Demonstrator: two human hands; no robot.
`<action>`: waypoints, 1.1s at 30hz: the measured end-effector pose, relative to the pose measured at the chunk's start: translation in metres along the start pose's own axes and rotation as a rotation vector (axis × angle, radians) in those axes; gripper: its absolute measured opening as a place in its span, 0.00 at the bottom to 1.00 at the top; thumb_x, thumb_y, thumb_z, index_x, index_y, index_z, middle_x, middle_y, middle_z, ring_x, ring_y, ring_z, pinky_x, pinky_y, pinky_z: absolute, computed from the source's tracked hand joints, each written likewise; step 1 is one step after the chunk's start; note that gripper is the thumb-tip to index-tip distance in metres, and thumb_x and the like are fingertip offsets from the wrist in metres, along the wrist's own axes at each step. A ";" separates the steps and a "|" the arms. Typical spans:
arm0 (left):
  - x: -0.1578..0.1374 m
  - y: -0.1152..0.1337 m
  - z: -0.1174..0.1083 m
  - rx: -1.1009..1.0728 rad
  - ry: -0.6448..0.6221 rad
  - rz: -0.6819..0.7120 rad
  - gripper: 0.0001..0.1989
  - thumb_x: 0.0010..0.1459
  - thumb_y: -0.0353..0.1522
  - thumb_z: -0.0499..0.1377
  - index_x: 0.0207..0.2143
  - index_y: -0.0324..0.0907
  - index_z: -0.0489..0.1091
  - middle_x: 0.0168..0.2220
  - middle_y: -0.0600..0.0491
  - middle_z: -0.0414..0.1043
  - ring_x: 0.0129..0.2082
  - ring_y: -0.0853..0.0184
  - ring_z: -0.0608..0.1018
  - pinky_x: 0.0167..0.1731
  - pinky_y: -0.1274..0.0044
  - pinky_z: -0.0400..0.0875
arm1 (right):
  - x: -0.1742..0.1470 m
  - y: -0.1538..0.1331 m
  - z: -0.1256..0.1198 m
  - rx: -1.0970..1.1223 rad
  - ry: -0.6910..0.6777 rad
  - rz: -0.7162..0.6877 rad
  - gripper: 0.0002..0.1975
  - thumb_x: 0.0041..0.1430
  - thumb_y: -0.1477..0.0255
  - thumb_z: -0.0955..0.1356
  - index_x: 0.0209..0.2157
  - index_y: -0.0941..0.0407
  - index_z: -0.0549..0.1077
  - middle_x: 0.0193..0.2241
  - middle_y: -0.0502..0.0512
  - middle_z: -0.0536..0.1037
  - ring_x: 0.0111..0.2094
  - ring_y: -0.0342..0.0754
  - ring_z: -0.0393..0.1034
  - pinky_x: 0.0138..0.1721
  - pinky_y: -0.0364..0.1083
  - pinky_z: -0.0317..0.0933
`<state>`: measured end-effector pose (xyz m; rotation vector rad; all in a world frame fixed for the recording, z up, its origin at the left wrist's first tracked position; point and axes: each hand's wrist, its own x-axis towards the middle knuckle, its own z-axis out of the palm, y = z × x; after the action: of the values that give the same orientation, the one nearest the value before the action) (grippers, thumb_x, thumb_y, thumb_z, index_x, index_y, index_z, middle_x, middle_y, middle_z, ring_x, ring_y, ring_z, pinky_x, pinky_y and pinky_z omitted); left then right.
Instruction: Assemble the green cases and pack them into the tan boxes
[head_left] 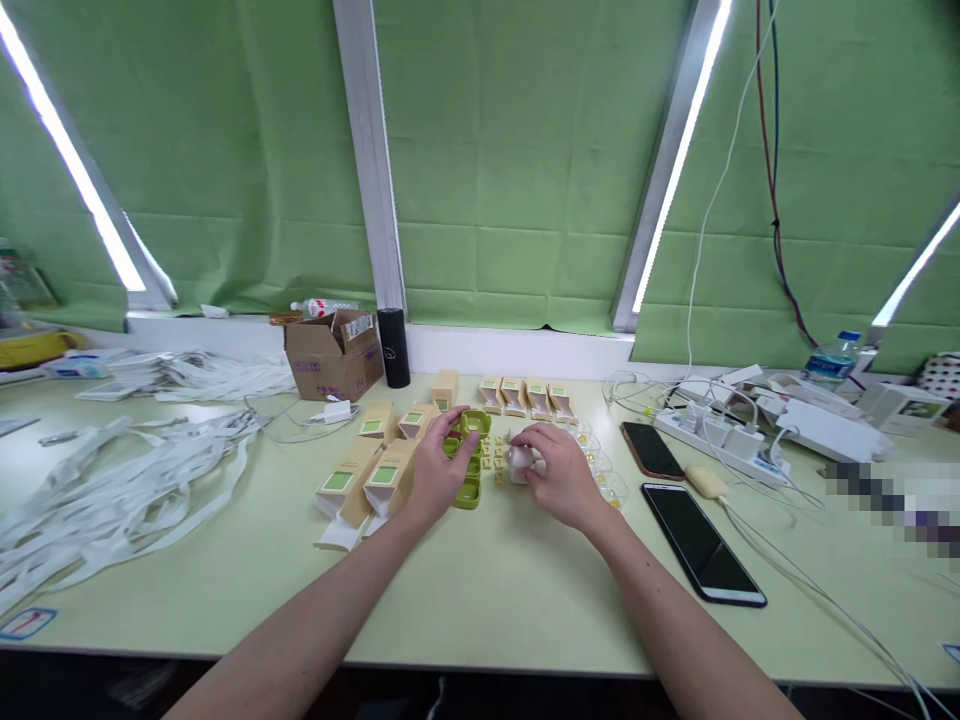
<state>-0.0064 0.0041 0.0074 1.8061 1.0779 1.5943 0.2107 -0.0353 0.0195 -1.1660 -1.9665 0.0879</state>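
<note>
My left hand (439, 468) is at a small olive-green open case (475, 424), thumb on its near side and fingers at its left edge. More green cases (468, 490) stand in a column just below it, partly behind the thumb. In my right hand (561, 472), thumb and fingers pinch a small white rounded piece (519, 457); other white pieces beside it are partly hidden. Between the hands lie several small yellow pieces (499, 452) in rows. Clear plastic domed pieces with yellow bits (613, 488) sit beyond and beside my right hand.
Tan cartons with green labels (349, 478) lie to the left, and smaller open cartons (526, 398) at the back. Two phones (703, 543) and a power strip (720, 440) with cables are to the right. White straps (150, 500), a cardboard box (332, 358) and a black cylinder (394, 348) are further left.
</note>
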 end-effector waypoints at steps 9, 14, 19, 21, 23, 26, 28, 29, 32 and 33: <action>0.000 -0.002 0.001 0.023 0.007 0.022 0.23 0.66 0.44 0.63 0.59 0.45 0.72 0.57 0.44 0.76 0.50 0.58 0.80 0.52 0.65 0.77 | -0.001 -0.007 -0.006 -0.352 -0.287 -0.066 0.16 0.50 0.80 0.72 0.41 0.53 0.76 0.42 0.55 0.80 0.47 0.55 0.70 0.50 0.53 0.56; 0.000 -0.003 0.001 0.032 0.003 0.029 0.23 0.66 0.44 0.63 0.59 0.45 0.72 0.57 0.44 0.76 0.50 0.59 0.80 0.53 0.65 0.76 | -0.002 -0.011 -0.006 -0.435 -0.376 -0.075 0.14 0.50 0.78 0.72 0.41 0.54 0.77 0.43 0.56 0.81 0.47 0.56 0.69 0.49 0.53 0.55; 0.000 -0.003 0.001 0.036 0.001 0.030 0.23 0.66 0.44 0.63 0.59 0.45 0.72 0.57 0.45 0.76 0.50 0.59 0.80 0.53 0.66 0.76 | -0.003 -0.011 -0.006 -0.473 -0.396 -0.085 0.13 0.51 0.77 0.72 0.40 0.54 0.78 0.42 0.58 0.82 0.47 0.57 0.70 0.47 0.53 0.55; 0.000 -0.002 0.001 0.030 0.000 0.025 0.23 0.66 0.45 0.63 0.59 0.45 0.72 0.57 0.45 0.76 0.50 0.59 0.79 0.53 0.66 0.76 | -0.004 -0.010 -0.006 -0.483 -0.399 -0.088 0.13 0.50 0.78 0.72 0.40 0.54 0.79 0.42 0.59 0.82 0.47 0.57 0.70 0.46 0.53 0.55; 0.000 -0.001 0.001 0.026 0.000 0.023 0.23 0.66 0.45 0.63 0.59 0.45 0.72 0.57 0.45 0.76 0.49 0.59 0.80 0.52 0.66 0.76 | -0.004 -0.010 -0.005 -0.488 -0.405 -0.089 0.12 0.50 0.77 0.72 0.39 0.54 0.79 0.41 0.59 0.82 0.46 0.57 0.70 0.46 0.53 0.55; -0.001 -0.001 0.001 0.026 0.004 0.025 0.23 0.66 0.45 0.63 0.58 0.46 0.73 0.56 0.45 0.76 0.49 0.59 0.79 0.51 0.66 0.77 | -0.004 -0.009 -0.005 -0.482 -0.411 -0.087 0.11 0.51 0.77 0.72 0.39 0.54 0.79 0.41 0.58 0.82 0.46 0.57 0.70 0.46 0.53 0.55; -0.001 -0.001 0.001 0.028 0.003 0.027 0.23 0.66 0.45 0.63 0.58 0.45 0.73 0.56 0.45 0.76 0.49 0.59 0.79 0.51 0.66 0.77 | -0.004 -0.009 -0.005 -0.483 -0.411 -0.080 0.11 0.52 0.77 0.72 0.39 0.54 0.79 0.41 0.58 0.82 0.46 0.57 0.70 0.45 0.53 0.55; -0.001 -0.001 0.001 0.031 0.003 0.028 0.23 0.66 0.45 0.63 0.58 0.45 0.72 0.56 0.45 0.76 0.49 0.59 0.79 0.51 0.66 0.76 | -0.004 -0.009 -0.005 -0.487 -0.410 -0.076 0.11 0.52 0.76 0.72 0.39 0.54 0.79 0.41 0.59 0.82 0.46 0.57 0.70 0.45 0.53 0.55; 0.000 0.000 0.001 0.040 0.006 0.027 0.23 0.66 0.45 0.63 0.58 0.44 0.72 0.56 0.44 0.76 0.48 0.59 0.80 0.52 0.66 0.76 | -0.004 -0.009 -0.005 -0.500 -0.403 -0.070 0.11 0.52 0.76 0.72 0.39 0.54 0.79 0.42 0.59 0.82 0.46 0.56 0.70 0.46 0.53 0.55; 0.000 0.000 0.001 0.041 0.007 0.027 0.23 0.66 0.45 0.63 0.58 0.44 0.72 0.56 0.44 0.76 0.48 0.59 0.79 0.52 0.66 0.76 | -0.004 -0.009 -0.005 -0.505 -0.401 -0.071 0.11 0.52 0.75 0.72 0.40 0.54 0.79 0.42 0.59 0.82 0.46 0.57 0.70 0.46 0.53 0.54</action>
<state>-0.0057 0.0037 0.0075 1.8503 1.1008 1.6067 0.2088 -0.0447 0.0244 -1.4816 -2.4713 -0.2443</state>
